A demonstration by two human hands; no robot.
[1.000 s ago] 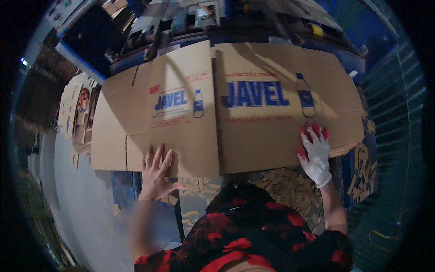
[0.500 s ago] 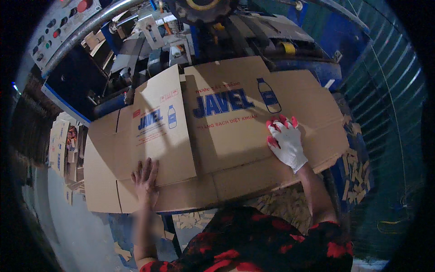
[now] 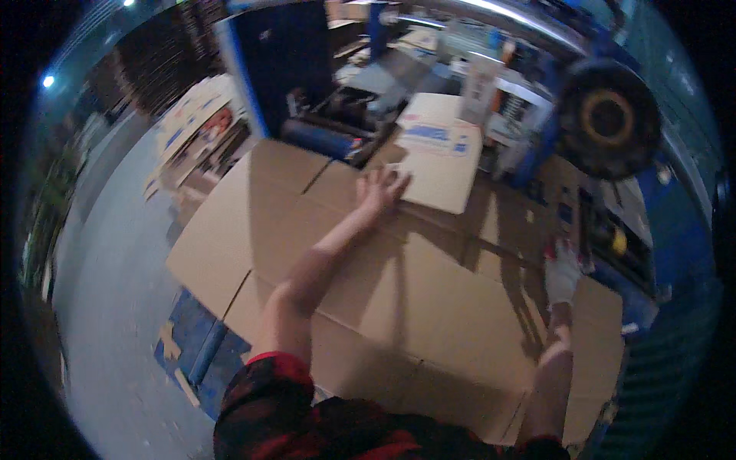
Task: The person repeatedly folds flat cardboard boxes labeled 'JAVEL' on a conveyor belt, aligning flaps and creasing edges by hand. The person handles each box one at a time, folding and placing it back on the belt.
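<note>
A large flat cardboard sheet (image 3: pixel 452 307), plain and creased, lies in front of me. At its far side a printed cardboard panel (image 3: pixel 438 169) with blue and red print reaches in among the machine's parts. My bare left hand (image 3: pixel 381 190) rests with fingers apart at the near left edge of this panel. Farther right, my right hand (image 3: pixel 563 270), in a white glove with red fingertips, lies on cardboard close to the machine's rollers. Its fingers point away from me and look stretched out, though blurred.
A blue machine (image 3: pixel 287 69) with rollers and a dark round wheel (image 3: pixel 609 115) stands across the far side. To the left, stacked printed cardboard (image 3: pixel 195 123) stands beside the grey floor (image 3: pixel 115 307). Cardboard scraps (image 3: pixel 170 341) lie at lower left.
The printed cardboard has moved away from me toward the machine, leaving plain cardboard in front. Both hands have reached farther forward. The view has turned left.
</note>
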